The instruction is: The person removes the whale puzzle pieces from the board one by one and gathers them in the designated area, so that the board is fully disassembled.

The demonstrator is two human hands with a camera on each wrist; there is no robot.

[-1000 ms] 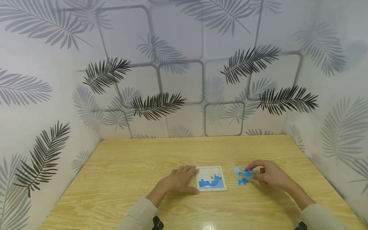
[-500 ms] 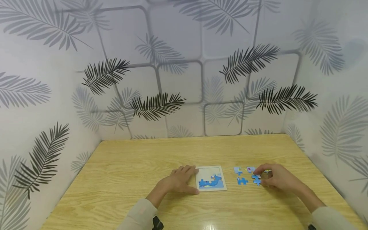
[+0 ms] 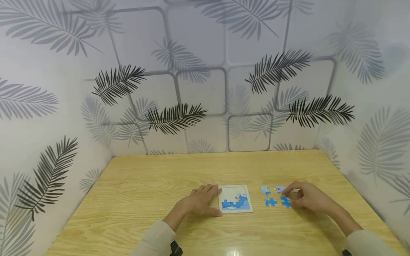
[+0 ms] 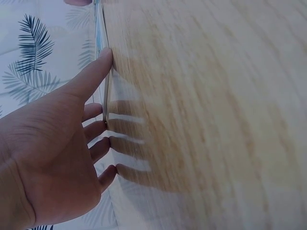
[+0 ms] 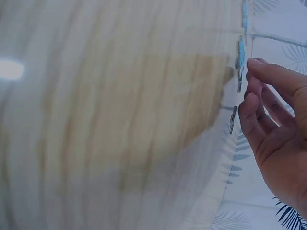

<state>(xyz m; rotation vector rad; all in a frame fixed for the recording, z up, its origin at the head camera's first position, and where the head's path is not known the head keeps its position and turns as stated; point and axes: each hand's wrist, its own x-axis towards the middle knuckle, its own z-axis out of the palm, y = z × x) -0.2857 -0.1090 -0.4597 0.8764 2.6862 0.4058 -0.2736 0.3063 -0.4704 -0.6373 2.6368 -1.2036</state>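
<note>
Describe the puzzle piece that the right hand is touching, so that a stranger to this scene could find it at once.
On the wooden table, look right of the white puzzle tray to the scatter of loose pieces. The one at the right hand fingertips is the blue puzzle piece, the rightmost of the two front ones; its neighbour, also blue, lies untouched to its left.

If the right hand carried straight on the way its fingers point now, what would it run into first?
The right hand points left across the table. Its fingertips are already at a blue puzzle piece; the next blue piece comes after that, then probably the puzzle board. Depth is hard to judge.
</note>
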